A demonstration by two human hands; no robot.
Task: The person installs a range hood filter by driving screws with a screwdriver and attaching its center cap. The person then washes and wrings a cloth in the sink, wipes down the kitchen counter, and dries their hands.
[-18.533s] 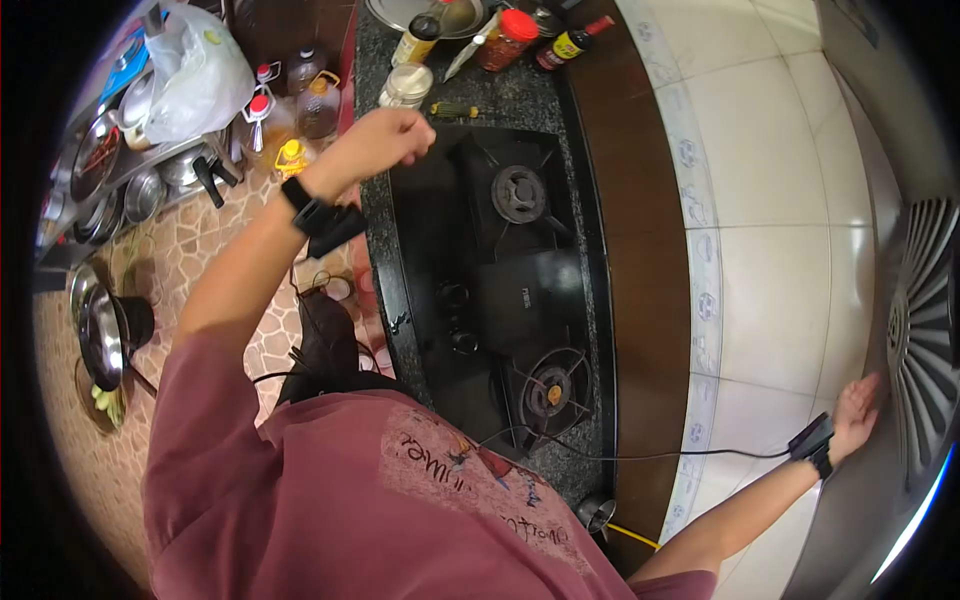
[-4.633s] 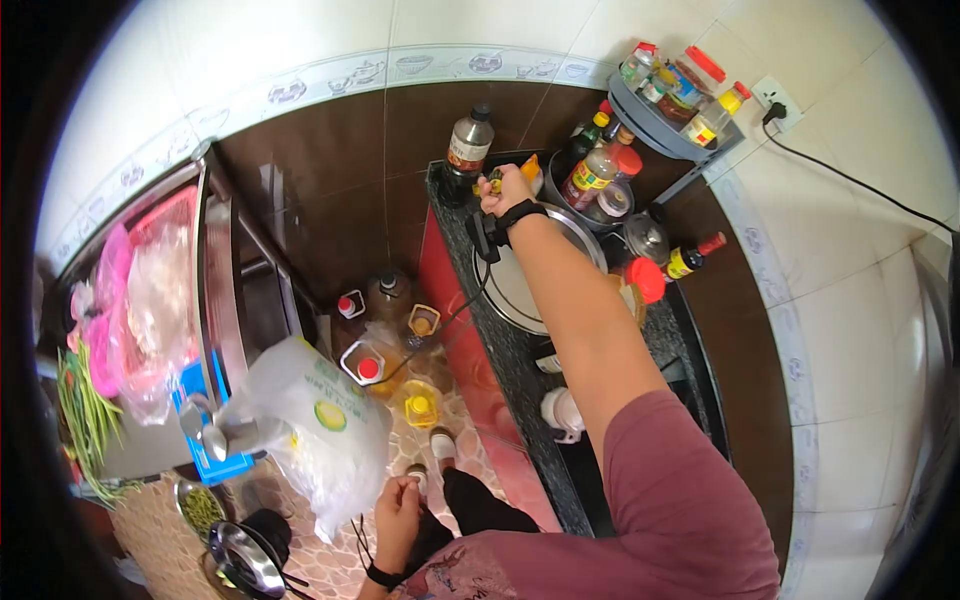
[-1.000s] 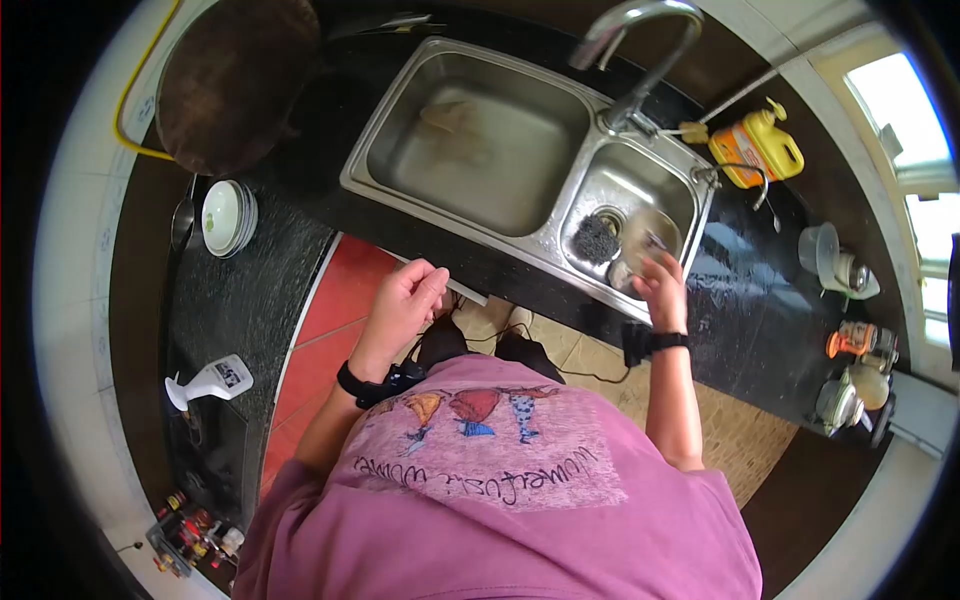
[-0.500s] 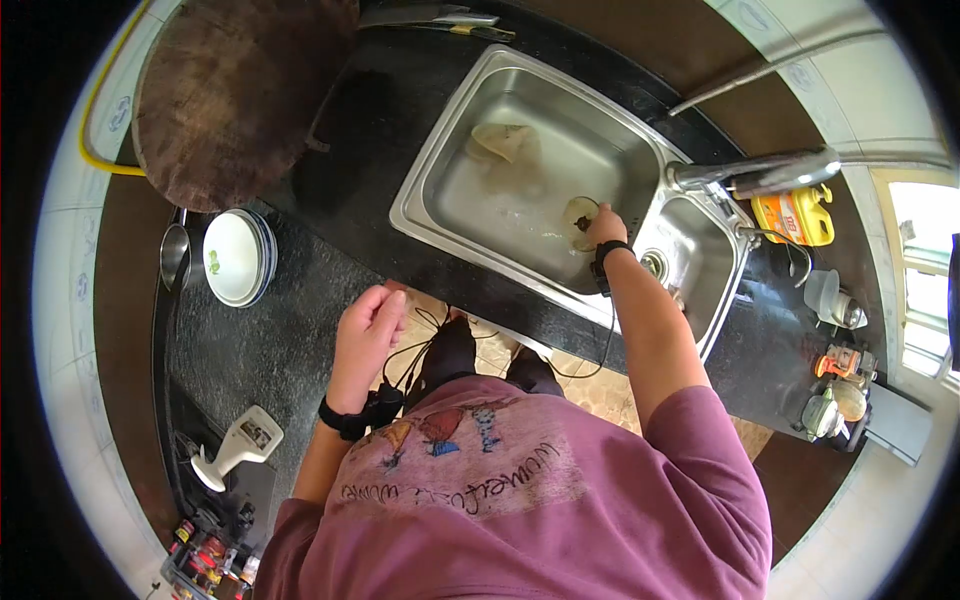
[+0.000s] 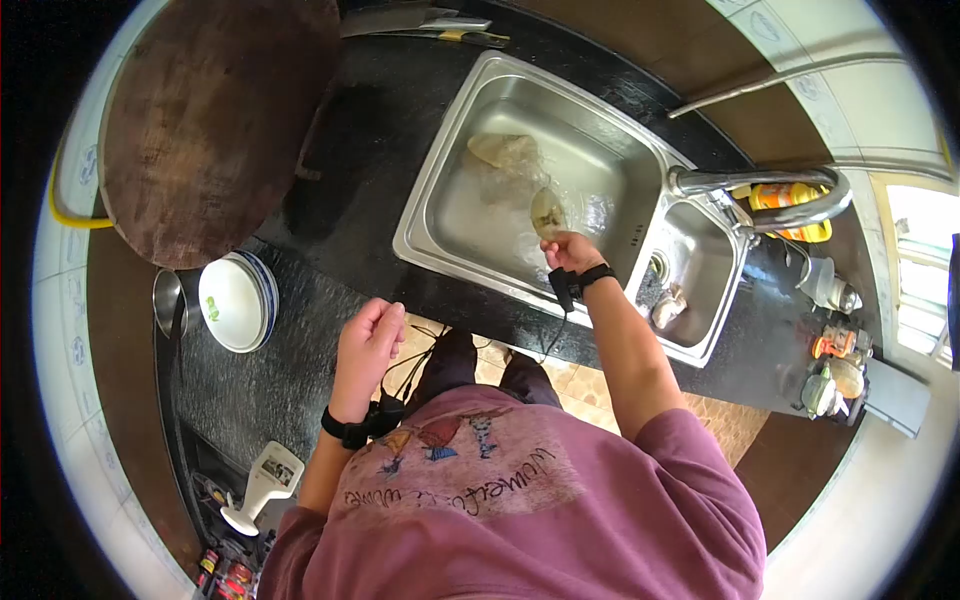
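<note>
My right hand (image 5: 572, 252) is closed over the main basin of the steel sink (image 5: 440, 245). Its fingers pinch a small, pale yellowish round disc (image 5: 547, 212) with a dark middle, held tilted near the water; its exact kind is unclear. Farther back in the basin lies a pale beige, limp-looking piece (image 5: 500, 150) in the cloudy water. My left hand (image 5: 368, 345) is curled into a loose fist in front of the counter edge, with nothing visible in it.
The curved faucet (image 5: 760, 180) reaches over the small side basin, where a pale crumpled lump (image 5: 668, 305) lies near the drain. A round wooden chopping board (image 5: 215, 120), knives (image 5: 430, 22), stacked bowls (image 5: 235, 300) and a white handheld device (image 5: 265, 485) are on the left.
My right hand has moved left, lifting and tilting the disc, and the water ripples around it. The faucet spout has swung toward the right. My left hand stays closed, almost in place.
</note>
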